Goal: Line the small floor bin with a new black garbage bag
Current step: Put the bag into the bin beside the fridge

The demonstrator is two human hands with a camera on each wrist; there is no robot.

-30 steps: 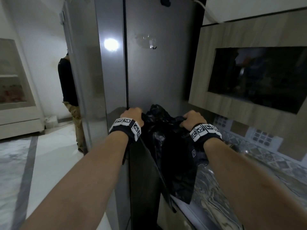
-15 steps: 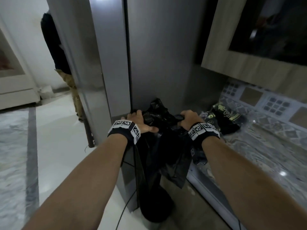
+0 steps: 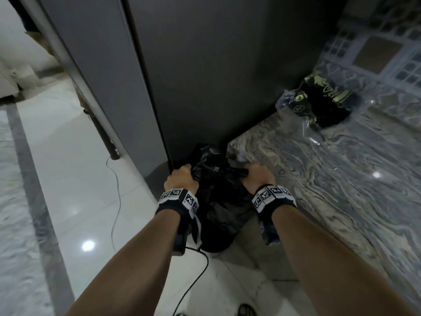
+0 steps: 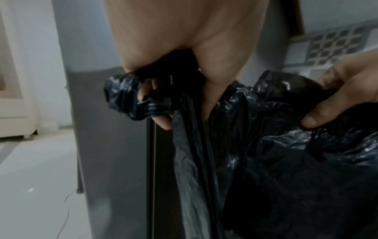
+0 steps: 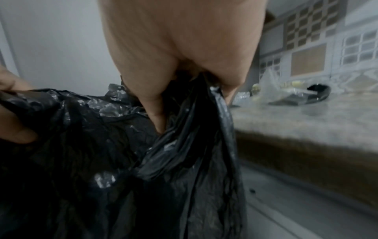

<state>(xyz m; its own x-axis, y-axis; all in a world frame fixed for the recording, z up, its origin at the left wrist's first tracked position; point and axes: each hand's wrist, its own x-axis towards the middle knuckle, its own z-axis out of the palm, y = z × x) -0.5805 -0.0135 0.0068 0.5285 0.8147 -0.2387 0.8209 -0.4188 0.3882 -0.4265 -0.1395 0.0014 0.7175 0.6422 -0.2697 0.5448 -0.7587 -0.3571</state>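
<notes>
Crumpled glossy black garbage bag (image 3: 216, 197), mouth stretched open between left hand (image 3: 181, 181) and right hand (image 3: 257, 179), bunched rim clenched in each fist, body hanging slack toward the floor, between grey fridge side and desk edge, bin itself indiscernible

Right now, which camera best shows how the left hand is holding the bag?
The left wrist view: the left hand has its fingers curled round a bunched edge of the black bag. The head view shows only the back of that hand on the bag. The right wrist view catches just its fingertips at the frame edge.
</notes>
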